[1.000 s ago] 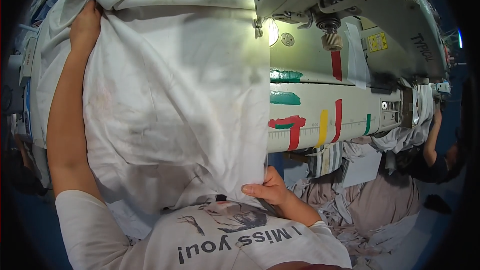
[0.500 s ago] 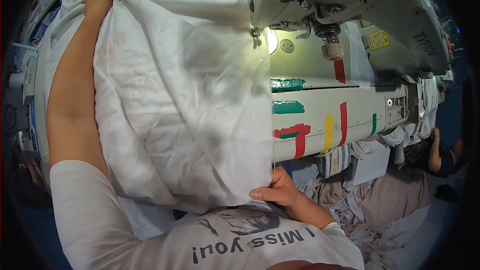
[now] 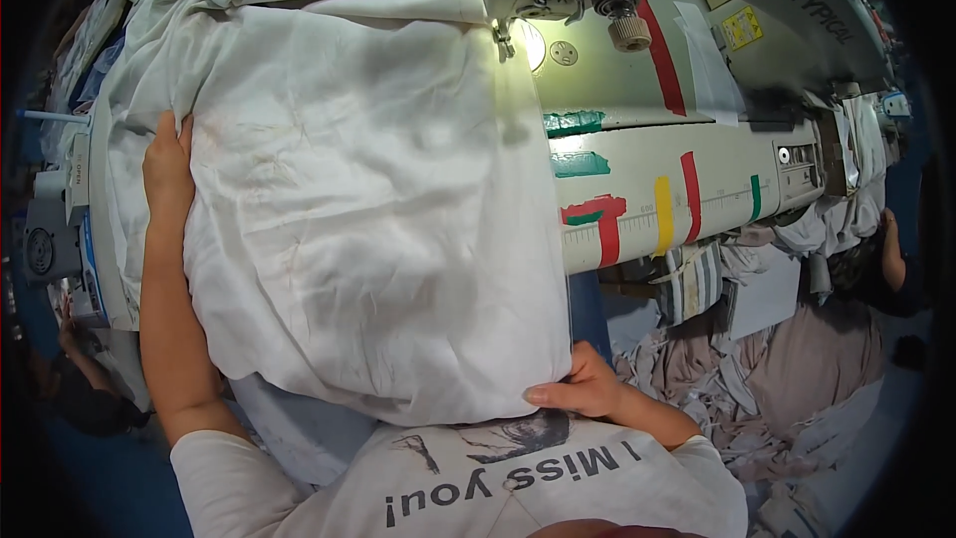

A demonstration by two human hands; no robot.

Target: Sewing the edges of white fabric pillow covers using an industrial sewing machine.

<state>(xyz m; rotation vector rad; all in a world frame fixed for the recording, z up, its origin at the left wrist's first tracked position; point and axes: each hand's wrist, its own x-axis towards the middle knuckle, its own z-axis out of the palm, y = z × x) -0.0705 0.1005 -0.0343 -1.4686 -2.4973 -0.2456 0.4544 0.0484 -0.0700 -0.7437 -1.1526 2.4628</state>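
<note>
A large white cloth (image 3: pixel 349 219) lies over the left part of the sewing machine bed, wrinkled, with faint brownish marks. At its left side my left hand (image 3: pixel 169 167) is closed, its fingertips pinching a fold. My right hand (image 3: pixel 588 386) grips the cloth's near right corner, thumb on top and the other fingers mostly hidden beneath. Along the right side runs a straight edge strip that leads up to the lit presser foot (image 3: pixel 504 40) of the sewing machine (image 3: pixel 797 10). More cloth is bunched beyond the foot at the far left.
Coloured tape strips (image 3: pixel 691 197) mark the pale machine bed (image 3: pixel 722 174) on the right. A pile of brownish-pink and white fabric (image 3: pixel 807 369) lies below it. Another person's arm (image 3: pixel 893 249) shows at far right, and another person (image 3: pixel 90 384) at far left.
My left hand has come back toward me from the far left. The cloth lies flatter, with its right edge strip showing more plainly. My right hand still holds the near corner.
</note>
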